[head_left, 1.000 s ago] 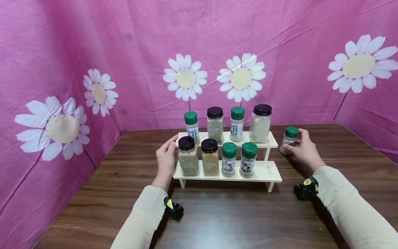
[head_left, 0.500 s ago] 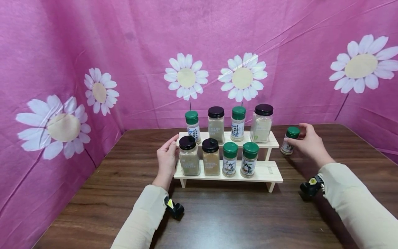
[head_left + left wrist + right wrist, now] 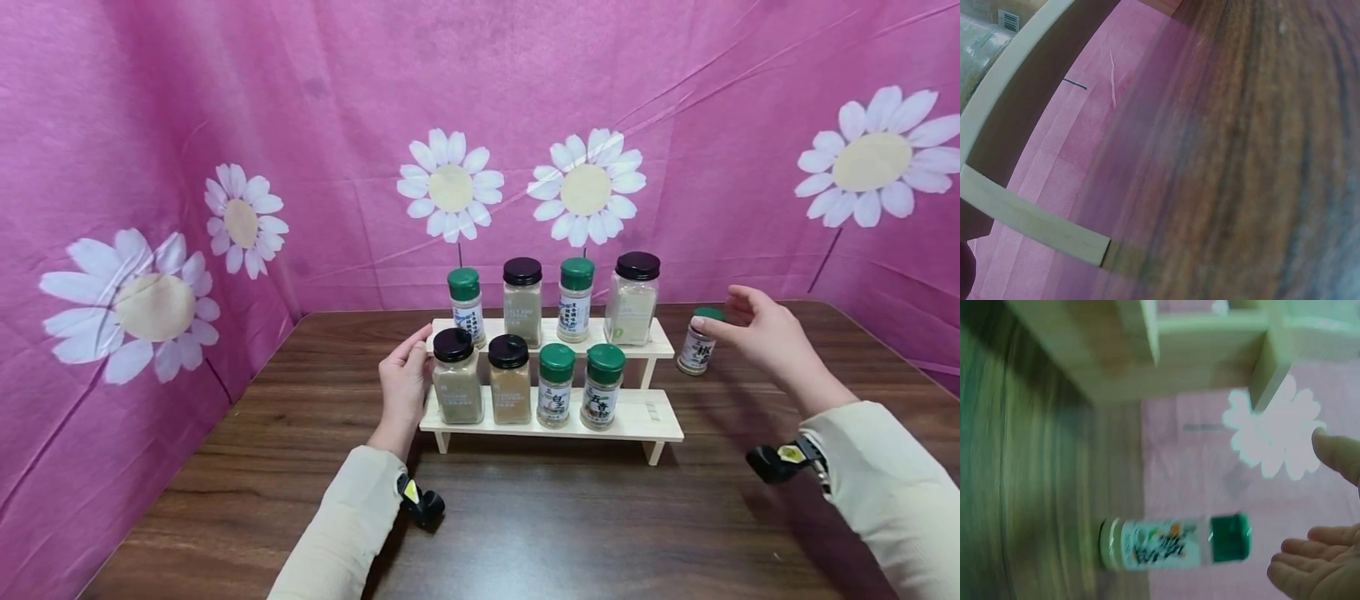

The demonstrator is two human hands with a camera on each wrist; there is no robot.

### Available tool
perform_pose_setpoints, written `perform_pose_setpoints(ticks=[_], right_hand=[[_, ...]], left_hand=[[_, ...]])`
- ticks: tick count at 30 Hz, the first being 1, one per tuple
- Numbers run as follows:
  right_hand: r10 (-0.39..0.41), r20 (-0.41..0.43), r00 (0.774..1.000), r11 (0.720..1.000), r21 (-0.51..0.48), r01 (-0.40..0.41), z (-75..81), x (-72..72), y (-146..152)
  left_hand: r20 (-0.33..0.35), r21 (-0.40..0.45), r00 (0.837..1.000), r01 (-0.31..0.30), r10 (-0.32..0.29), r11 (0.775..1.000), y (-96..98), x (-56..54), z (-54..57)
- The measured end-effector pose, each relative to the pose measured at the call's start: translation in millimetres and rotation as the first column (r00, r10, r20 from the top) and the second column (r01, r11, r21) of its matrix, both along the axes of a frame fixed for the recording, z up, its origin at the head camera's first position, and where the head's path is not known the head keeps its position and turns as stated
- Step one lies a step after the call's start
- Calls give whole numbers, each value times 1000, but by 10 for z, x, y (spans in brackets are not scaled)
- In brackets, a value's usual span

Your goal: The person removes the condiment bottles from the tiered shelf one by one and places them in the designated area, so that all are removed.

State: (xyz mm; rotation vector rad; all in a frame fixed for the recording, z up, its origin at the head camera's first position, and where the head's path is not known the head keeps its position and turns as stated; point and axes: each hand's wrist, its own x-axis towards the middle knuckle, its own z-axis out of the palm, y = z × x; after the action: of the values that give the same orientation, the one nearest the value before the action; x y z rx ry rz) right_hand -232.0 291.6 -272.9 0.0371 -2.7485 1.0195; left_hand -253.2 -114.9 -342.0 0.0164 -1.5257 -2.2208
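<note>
My left hand (image 3: 402,383) holds the left end of a two-tier wooden spice rack (image 3: 645,425), thumb and fingers at the upper shelf's edge. In the left wrist view the rack's pale side (image 3: 1035,215) shows, with only a bit of finger at the lower left. My right hand (image 3: 772,342) is at the right of the rack, its fingers spread. A spice jar (image 3: 697,354) with a green lid stands upright on the table there. In the right wrist view my right hand (image 3: 1322,562) is apart from the jar (image 3: 1163,544), holding nothing.
Several spice jars stand on the rack, such as a black-lidded jar (image 3: 632,304) on the upper shelf and a green-lidded jar (image 3: 600,400) on the lower. The dark wooden table (image 3: 525,525) ends at a pink flowered cloth (image 3: 337,100) behind.
My right hand has let go of the green-lidded spice jar and drawn back to the right, its fingers spreading. The jar stays beside the rack. My left hand has stayed on the rack.
</note>
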Motion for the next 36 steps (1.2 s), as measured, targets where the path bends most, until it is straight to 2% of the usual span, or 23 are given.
perform_pose_setpoints(ticks=[6, 11, 15, 21, 24, 30, 36], right_hand=[[15, 3, 1000, 999, -33, -15, 38, 208, -120], [37, 50, 998, 998, -59, -34, 44, 360, -200], [84, 84, 993, 991, -115, -74, 56, 464, -248], [94, 23, 995, 980, -176, -89, 31, 624, -375], [109, 2, 994, 980, -171, -107, 13, 688, -483], [154, 19, 988, 976, -159, -150, -22, 775, -726], [211, 25, 977, 957, -208, -201, -130, 801, -951]], left_hand=[[-4, 7, 1000, 8, -8, 1000, -10, -8, -12], [-17, 3, 1000, 8, -8, 1000, -8, 0, -10], [-21, 10, 1000, 18, -18, 1000, -11, -6, -15], [-17, 23, 1000, 19, -19, 1000, -8, -8, -19], [-14, 25, 1000, 19, -19, 999, -7, -5, -21], [-13, 16, 1000, 14, -14, 1000, 0, -5, -6], [-10, 16, 1000, 12, -12, 1000, -4, -10, -24]])
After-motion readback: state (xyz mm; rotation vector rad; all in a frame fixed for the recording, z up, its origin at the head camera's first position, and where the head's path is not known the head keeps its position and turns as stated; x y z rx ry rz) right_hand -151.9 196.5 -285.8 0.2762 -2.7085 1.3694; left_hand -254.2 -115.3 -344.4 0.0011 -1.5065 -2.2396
